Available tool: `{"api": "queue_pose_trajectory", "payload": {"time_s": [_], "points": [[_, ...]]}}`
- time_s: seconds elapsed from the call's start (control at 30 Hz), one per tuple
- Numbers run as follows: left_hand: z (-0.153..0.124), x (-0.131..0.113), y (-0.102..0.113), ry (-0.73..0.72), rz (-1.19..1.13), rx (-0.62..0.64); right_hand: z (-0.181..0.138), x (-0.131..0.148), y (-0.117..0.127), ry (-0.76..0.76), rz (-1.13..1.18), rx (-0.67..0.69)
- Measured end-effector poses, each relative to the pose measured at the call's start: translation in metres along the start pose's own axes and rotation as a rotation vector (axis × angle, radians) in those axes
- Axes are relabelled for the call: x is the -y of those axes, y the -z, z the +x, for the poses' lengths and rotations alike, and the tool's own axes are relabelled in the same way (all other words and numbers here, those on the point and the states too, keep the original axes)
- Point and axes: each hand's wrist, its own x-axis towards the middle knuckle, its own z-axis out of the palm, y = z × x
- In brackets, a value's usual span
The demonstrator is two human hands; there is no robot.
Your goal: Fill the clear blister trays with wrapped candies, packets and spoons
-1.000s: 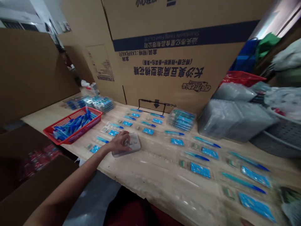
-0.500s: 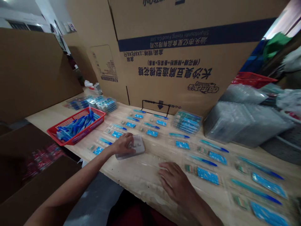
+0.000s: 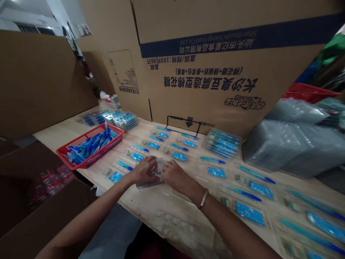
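Note:
My left hand (image 3: 144,171) and my right hand (image 3: 175,176) meet at the front of the table, both gripping the edges of a clear plastic blister tray (image 3: 161,166) from either side. Most of the tray is hidden under my fingers. Just beyond my left hand lies a blue printed card (image 3: 137,157) in a clear pack. Rows of similar packs (image 3: 179,156), each with a slim blue stick and a blue card, spread across the light wooden table (image 3: 172,216). A metal bangle (image 3: 203,199) circles my right wrist.
A red mesh basket (image 3: 81,161) full of blue sticks stands at the table's left. Stacked packs (image 3: 222,144) sit against a large cardboard carton (image 3: 215,61). Grey plastic-wrapped bundles (image 3: 285,144) fill the right side. An open cardboard box (image 3: 45,212) sits below the left edge.
My right hand has come in from the front and now grips the tray beside my left hand. The view has turned slightly left, so the table contents sit further right.

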Motion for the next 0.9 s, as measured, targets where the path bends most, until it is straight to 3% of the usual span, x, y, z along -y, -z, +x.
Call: {"api": "queue_pose_trajectory", "payload": {"time_s": [0.13,0.2,0.3,0.43,0.47,0.53,0.63,0.77,0.83,0.9], "points": [[-0.006,-0.004,0.007,-0.019,0.006,-0.052,0.005,0.007,0.001,0.086,-0.056,-0.004],[-0.015,-0.012,0.016,-0.033,0.046,-0.168,0.003,0.007,0.006,0.069,-0.046,-0.045],[-0.034,-0.026,0.029,-0.074,0.174,-0.372,-0.007,0.009,0.019,-0.008,-0.001,-0.218],[-0.054,-0.030,0.029,-0.162,0.221,-0.452,-0.019,0.015,0.029,-0.027,0.236,-0.439],[-0.058,-0.027,0.025,-0.121,0.174,-0.511,-0.020,0.013,0.028,-0.095,0.335,-0.478],[-0.064,-0.021,0.015,0.069,-0.015,-0.712,-0.019,0.006,0.020,-0.371,0.510,-0.452],[-0.070,-0.019,-0.005,0.400,-0.425,-0.951,-0.010,-0.008,0.002,-0.714,0.605,-0.232],[-0.072,-0.033,-0.031,0.540,-0.740,-0.903,0.009,-0.006,-0.011,-0.788,0.625,-0.094],[-0.077,-0.033,-0.042,0.553,-0.789,-0.897,0.017,0.002,-0.011,-0.850,0.636,-0.091],[-0.084,-0.019,-0.052,0.580,-0.778,-0.893,0.023,0.010,-0.012,-0.906,0.646,-0.142]]}}
